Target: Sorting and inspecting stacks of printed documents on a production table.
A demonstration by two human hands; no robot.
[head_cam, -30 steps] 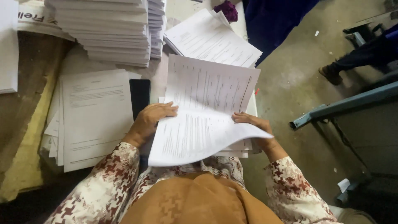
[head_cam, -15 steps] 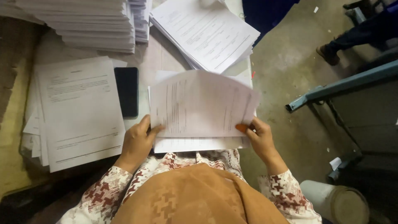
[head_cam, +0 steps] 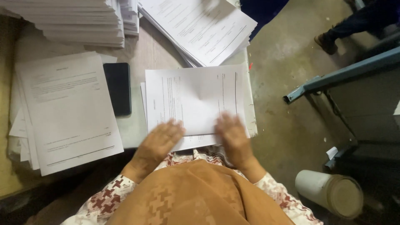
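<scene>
The table carries paper stacks and a black phone.

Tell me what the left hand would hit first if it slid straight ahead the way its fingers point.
The left hand lies flat on the near edge of the printed sheet, fingers pointing up the table. Going on, it would likely cross that sheet and meet the slanted paper stack beyond.

The sheet, held up a moment ago, now lies flat on the stack, both hands pressing its near edge.
</scene>
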